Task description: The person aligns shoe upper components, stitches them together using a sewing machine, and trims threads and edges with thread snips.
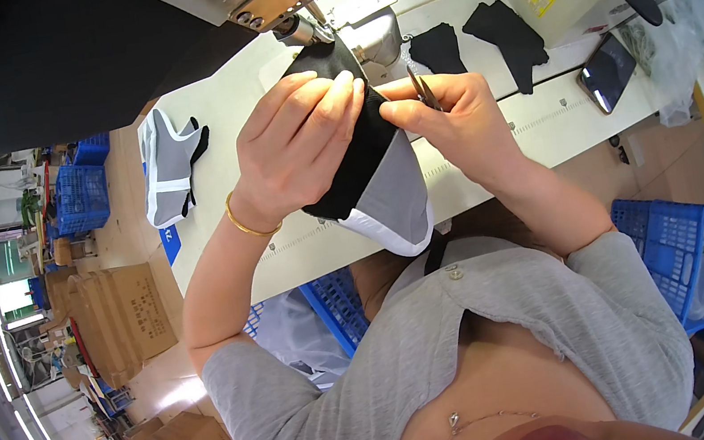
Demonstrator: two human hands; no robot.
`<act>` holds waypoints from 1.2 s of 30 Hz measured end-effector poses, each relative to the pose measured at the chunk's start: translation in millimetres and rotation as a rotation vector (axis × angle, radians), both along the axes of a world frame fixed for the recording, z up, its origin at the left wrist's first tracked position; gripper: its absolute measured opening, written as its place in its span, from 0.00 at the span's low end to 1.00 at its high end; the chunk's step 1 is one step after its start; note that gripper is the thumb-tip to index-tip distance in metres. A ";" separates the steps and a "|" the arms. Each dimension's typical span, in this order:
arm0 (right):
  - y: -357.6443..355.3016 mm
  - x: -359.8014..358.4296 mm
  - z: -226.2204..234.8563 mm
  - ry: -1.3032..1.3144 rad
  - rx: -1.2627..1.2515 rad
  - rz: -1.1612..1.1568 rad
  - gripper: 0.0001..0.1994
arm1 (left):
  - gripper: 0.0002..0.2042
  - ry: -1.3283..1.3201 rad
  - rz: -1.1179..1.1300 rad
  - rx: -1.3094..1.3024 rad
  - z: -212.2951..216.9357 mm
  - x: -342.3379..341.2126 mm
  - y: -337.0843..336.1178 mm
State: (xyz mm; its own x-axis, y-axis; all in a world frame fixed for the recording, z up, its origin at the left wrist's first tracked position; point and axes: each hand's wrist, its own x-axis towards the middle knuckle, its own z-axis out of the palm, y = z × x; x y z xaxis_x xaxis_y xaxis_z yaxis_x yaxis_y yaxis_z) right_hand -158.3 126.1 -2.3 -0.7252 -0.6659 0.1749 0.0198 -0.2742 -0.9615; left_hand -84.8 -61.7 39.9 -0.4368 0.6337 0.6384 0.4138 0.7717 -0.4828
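The fingers [326, 102] of the left hand [296, 142] are closed on a black-and-grey fabric piece [384, 188], its long axis run from 11 to 5 o'clock above the surface [537, 126], while small snips [422, 89] are pinched by the right hand [454, 111] at its 3 o'clock edge.

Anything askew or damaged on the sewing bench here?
Nothing stands out. The left hand grips the black and grey fabric piece, the right hand holds small snips at its edge. Black cut pieces lie flat on the table.
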 end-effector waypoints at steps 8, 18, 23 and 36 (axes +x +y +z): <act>-8.0 2.1 3.3 -0.002 -0.031 -0.015 0.11 | 0.13 -0.030 -0.010 -0.009 4.1 -0.2 -9.0; -18.1 -15.0 10.5 0.122 -0.006 -0.084 0.11 | 0.14 0.007 0.062 0.001 4.7 -11.4 -10.8; -20.4 -26.4 12.7 0.319 0.158 -0.124 0.12 | 0.13 0.068 0.126 -0.021 1.6 -13.9 -15.3; -25.9 -29.8 20.1 0.516 0.210 -0.280 0.15 | 0.08 -0.012 0.227 0.299 1.7 -12.4 -15.2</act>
